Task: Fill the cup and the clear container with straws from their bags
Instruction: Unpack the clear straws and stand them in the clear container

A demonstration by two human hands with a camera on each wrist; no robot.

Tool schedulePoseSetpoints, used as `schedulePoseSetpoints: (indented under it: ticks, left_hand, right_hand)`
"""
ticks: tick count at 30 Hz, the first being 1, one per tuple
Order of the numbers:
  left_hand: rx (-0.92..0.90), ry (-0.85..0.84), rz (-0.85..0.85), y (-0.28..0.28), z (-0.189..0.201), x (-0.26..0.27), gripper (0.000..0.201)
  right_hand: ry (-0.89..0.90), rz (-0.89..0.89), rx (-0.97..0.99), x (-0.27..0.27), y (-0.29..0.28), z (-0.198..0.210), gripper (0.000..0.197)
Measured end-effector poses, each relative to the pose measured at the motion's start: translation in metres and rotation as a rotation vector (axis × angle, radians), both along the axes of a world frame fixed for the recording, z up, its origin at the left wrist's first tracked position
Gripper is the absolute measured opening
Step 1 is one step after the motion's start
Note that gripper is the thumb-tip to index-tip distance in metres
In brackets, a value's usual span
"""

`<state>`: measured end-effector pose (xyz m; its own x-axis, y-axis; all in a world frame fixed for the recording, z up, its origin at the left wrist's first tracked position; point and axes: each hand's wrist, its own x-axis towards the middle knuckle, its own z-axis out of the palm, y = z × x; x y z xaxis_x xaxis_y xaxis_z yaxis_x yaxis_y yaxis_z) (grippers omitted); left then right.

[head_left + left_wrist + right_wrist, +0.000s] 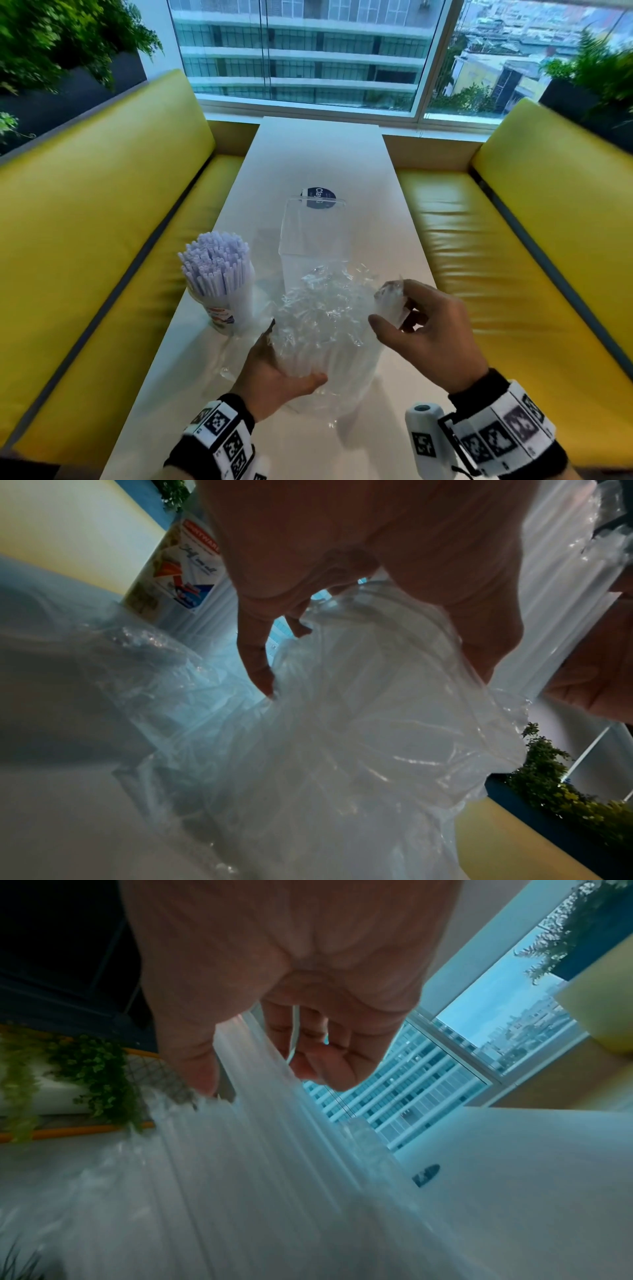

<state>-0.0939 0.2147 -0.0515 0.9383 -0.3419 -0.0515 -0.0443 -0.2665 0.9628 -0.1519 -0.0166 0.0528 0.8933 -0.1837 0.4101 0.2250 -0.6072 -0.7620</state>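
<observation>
A labelled cup (221, 313) packed with white straws (215, 263) stands at the table's left; its label also shows in the left wrist view (178, 569). Behind the bag stands the clear container (313, 240); I cannot tell what it holds. My left hand (287, 363) grips a crumpled clear bag (325, 325) of straws from below, its fingers curled into the plastic (342, 723). Over the bag's mouth, my right hand (394, 305) holds a bundle of pale straws (274, 1150) between thumb and fingers near their top ends.
A flat empty plastic bag (233, 363) lies on the white table (318, 154) under the cup. A dark round sticker (318, 197) sits behind the container. Yellow benches (102, 222) flank the narrow table. A window closes off the far end.
</observation>
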Motion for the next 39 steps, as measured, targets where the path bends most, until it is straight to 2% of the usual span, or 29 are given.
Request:
schedulePoseSetpoints:
  ticks: [2, 4, 7, 10, 14, 17, 23, 28, 31, 35, 39]
  left_hand:
    - [0.0, -0.004, -0.002, 0.0, 0.0, 0.0, 0.08]
    - [0.001, -0.019, 0.0, -0.001, 0.002, 0.0, 0.08]
    - [0.008, -0.027, 0.001, -0.001, 0.004, 0.0, 0.08]
    - [0.001, -0.02, -0.003, -0.001, 0.005, 0.001, 0.075]
    - [-0.008, -0.02, -0.006, -0.001, 0.003, 0.001, 0.078]
    - [-0.012, -0.01, -0.012, 0.001, 0.002, 0.003, 0.079]
    - [-0.024, 0.01, -0.014, 0.004, 0.003, 0.005, 0.074]
    - [-0.018, 0.024, 0.009, 0.006, 0.001, 0.006, 0.077]
    - [-0.009, 0.055, 0.015, 0.006, 0.0, 0.005, 0.08]
    - [0.009, 0.088, 0.019, 0.005, -0.001, 0.006, 0.08]
    - [0.012, 0.087, 0.021, 0.004, 0.002, 0.005, 0.077]
  right_hand:
    - [0.039, 0.034, 0.107, 0.0, 0.003, -0.006, 0.039]
    - [0.03, 0.026, 0.125, 0.001, 0.009, -0.012, 0.04]
    - [-0.071, 0.008, 0.031, 0.003, 0.014, -0.005, 0.027]
    - [-0.122, 0.004, -0.032, 0.009, 0.011, 0.015, 0.026]
    - [-0.01, 0.009, -0.153, 0.02, 0.003, 0.022, 0.025]
    - [-0.009, 0.033, -0.212, 0.023, 0.003, 0.031, 0.021]
    - [0.035, 0.127, -0.186, 0.053, -0.016, 0.125, 0.01]
    - [-0.109, 0.155, -0.108, 0.086, -0.024, 0.207, 0.017]
    - [-0.179, 0.155, -0.052, 0.116, -0.02, 0.23, 0.014]
    - [-0.112, 0.167, -0.088, 0.173, -0.018, 0.218, 0.016]
    - [0.099, 0.123, -0.203, 0.228, -0.014, 0.168, 0.03]
